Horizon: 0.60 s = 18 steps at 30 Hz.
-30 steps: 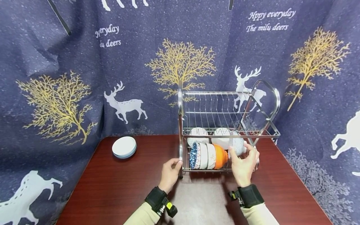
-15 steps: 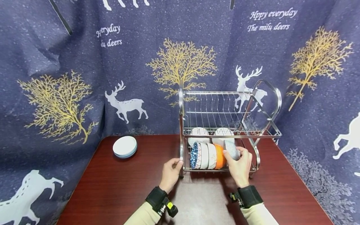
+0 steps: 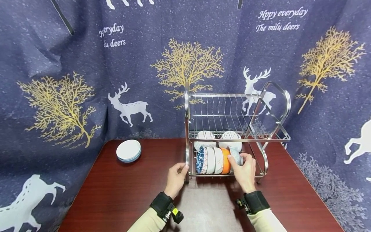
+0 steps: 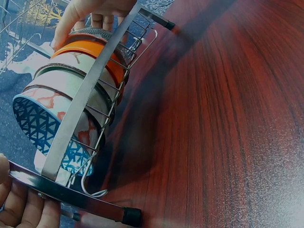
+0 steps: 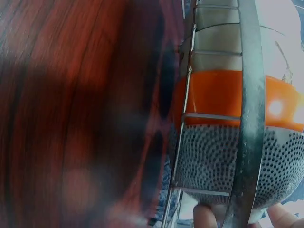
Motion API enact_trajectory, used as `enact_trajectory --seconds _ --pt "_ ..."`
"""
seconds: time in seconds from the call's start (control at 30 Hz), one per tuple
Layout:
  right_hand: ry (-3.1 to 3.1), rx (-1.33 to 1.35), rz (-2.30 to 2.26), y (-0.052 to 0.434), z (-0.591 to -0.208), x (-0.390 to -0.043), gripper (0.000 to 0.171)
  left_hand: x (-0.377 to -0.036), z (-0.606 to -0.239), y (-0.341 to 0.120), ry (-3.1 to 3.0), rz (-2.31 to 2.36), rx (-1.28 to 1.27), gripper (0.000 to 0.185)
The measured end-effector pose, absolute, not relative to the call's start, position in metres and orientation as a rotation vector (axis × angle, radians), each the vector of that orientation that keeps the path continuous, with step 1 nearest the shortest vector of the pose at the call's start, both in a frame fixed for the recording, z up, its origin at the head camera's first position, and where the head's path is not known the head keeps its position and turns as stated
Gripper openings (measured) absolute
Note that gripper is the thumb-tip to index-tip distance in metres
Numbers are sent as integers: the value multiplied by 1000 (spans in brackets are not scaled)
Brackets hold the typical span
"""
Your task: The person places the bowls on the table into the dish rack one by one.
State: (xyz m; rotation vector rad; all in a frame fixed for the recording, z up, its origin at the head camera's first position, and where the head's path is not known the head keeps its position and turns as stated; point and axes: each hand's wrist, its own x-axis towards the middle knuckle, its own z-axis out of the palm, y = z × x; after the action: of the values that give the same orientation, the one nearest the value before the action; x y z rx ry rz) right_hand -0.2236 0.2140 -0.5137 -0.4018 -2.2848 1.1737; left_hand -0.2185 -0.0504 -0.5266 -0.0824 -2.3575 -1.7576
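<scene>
A two-tier metal dish rack [image 3: 278, 137] stands on the dark red table. Its lower tier holds bowls on their sides in a row: a blue patterned bowl [image 3: 199, 160], two white ones, then an orange bowl [image 3: 225, 161]. My right hand [image 3: 242, 162] grips a grey dotted bowl [image 3: 235, 155] that is pressed against the orange one at the row's right end. The right wrist view shows the dotted bowl [image 5: 213, 161] beside the orange bowl [image 5: 213, 97] behind the rack wires. My left hand [image 3: 182, 167] holds the rack's front left post, and its fingers [image 4: 19, 209] wrap the bar.
Two white bowls [image 3: 204, 138] sit at the back of the lower tier. The upper tier of wire slots holds nothing. A stack of white plates [image 3: 128, 150] lies on the table [image 3: 121, 193] at the far left. A patterned curtain closes off the back and sides.
My right hand has carried the grey dotted bowl leftward and down into the lower tier, up against the orange bowl. My left hand stays on the rack post.
</scene>
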Motion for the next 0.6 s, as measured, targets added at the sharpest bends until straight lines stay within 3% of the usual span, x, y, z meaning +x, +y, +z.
enact_trajectory --seconds 0.6 --pt "-2431 -379 1150 226 -514 -224 60 -218 -528 -49 -2297 -1781 -114 12"
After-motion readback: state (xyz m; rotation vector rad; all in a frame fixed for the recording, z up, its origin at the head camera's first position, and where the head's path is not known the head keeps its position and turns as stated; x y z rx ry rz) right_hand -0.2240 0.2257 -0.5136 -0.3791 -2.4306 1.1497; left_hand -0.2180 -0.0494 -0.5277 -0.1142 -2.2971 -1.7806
